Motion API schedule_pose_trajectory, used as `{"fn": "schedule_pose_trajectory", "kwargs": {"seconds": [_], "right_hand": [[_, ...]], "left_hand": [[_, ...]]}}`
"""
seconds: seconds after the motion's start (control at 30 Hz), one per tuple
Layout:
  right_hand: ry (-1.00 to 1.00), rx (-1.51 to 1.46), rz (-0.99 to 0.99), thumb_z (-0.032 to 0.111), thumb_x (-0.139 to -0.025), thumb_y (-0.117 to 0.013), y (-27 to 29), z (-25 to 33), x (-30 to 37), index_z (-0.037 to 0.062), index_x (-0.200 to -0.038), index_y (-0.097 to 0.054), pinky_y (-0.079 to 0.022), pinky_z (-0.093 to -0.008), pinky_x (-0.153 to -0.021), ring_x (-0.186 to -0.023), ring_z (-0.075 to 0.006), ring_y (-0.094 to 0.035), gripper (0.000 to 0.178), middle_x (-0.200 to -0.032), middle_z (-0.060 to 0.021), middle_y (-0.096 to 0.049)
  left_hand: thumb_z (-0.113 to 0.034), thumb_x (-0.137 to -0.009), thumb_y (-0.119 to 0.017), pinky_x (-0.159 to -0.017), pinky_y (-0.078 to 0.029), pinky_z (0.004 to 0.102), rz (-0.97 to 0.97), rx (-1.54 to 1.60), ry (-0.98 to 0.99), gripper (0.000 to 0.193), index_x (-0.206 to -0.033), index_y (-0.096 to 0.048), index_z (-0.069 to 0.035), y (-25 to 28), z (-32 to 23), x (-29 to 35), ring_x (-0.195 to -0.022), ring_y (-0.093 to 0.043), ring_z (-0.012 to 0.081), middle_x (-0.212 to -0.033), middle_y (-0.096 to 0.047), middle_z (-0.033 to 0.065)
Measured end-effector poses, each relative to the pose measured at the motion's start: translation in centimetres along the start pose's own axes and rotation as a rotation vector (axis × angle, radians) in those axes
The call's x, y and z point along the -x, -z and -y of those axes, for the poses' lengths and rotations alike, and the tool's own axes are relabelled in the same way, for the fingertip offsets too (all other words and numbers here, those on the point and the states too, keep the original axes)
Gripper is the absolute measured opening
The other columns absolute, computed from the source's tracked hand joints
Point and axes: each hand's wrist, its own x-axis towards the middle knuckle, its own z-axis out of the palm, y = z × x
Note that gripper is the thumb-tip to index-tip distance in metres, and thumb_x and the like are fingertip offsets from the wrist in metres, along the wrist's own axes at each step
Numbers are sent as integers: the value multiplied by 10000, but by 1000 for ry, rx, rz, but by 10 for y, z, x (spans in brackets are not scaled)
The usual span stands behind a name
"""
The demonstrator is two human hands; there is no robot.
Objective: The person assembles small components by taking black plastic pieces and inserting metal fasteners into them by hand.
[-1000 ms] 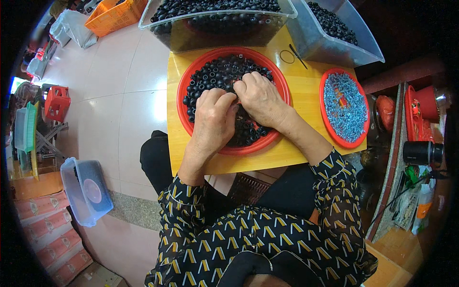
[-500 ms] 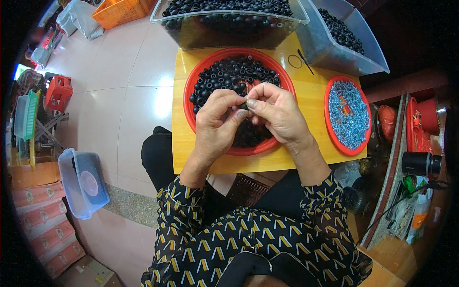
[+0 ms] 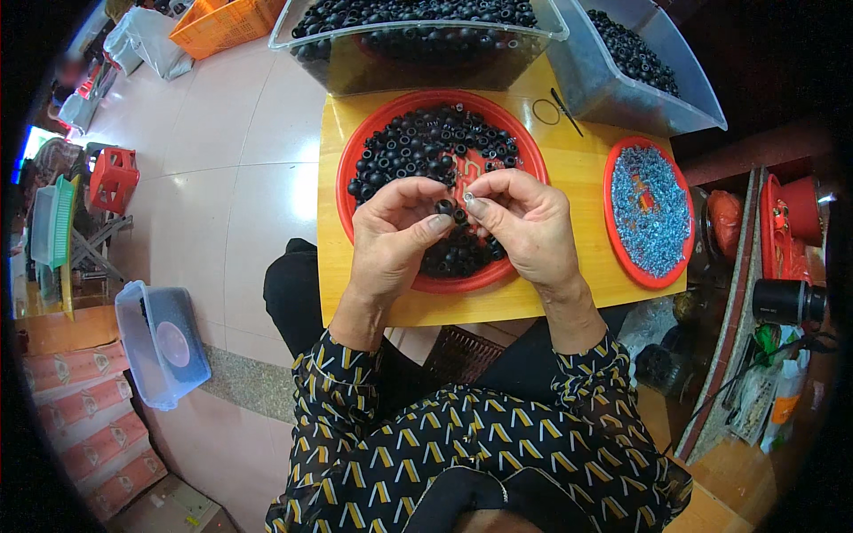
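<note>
Over a round red tray [image 3: 353,147] full of black parts, my two hands work close together. My left hand [image 3: 388,238] is closed, pinching a small black bead-like part [image 3: 444,206] between thumb and fingers. Beside it, my right hand [image 3: 536,229] pinches a small clear or silvery piece [image 3: 468,197] at its fingertips. A narrow gap separates the fingertips of both hands. Loose black beads [image 3: 404,147], many with round holes, lie in the tray below; part of its red patterned bottom shows through. My hands hide some of the near beads.
At the right of the yellow table [image 3: 569,293] lies a smaller red tray [image 3: 613,218] of small clear bluish pieces. Two translucent bins [image 3: 418,75] with black parts stand along the far edge. A thin black stick [image 3: 566,113] and a ring lie near them.
My fingertips have drawn apart, exposing a black bead at the left hand and a small clear piece at the right. The view has shifted slightly.
</note>
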Motion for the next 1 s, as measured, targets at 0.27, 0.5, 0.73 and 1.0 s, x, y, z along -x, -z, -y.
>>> {"fn": "schedule_pose_trajectory", "kwargs": {"seconds": [0.27, 0.5, 0.73, 1.0], "right_hand": [[309, 503, 37, -82, -760, -560, 0, 0, 1, -24, -851, -565, -449, -222, -658, -720, -125, -548, 108, -800, -60, -564], [487, 569, 35, -108, -705, -575, 0, -1, 0, -24, -838, -579, -461, -257, -635, -709, -186, -565, 157, -791, -108, -569], [383, 637, 83, -84, -708, -594, 6, 4, 0, -18, -812, -574, -457, -240, -609, -688, -151, -561, 125, -752, -73, -572], [-251, -52, 348, 118, -767, -662, 27, 2, -10, 37, -785, -586, -410, -186, -535, -614, -42, -500, 112, -683, 15, -552]], "left_hand": [[73, -713, -635, -778, -453, 247, 17, -127, -85, 212, -907, -562, 29, -1, 1, 0, -852, -547, 139, -941, -554, 88], [84, -722, -615, -767, -446, 239, 26, -371, -177, 201, -913, -568, 40, -2, 1, 2, -863, -534, 133, -948, -546, 93], [79, -705, -619, -749, -442, 244, 54, -480, -189, 186, -885, -594, 39, -2, -1, 2, -860, -532, 138, -937, -553, 96], [64, -714, -621, -759, -452, 260, 182, -292, -26, 186, -897, -598, 42, 1, -5, 3, -846, -550, 158, -939, -573, 116]]}}
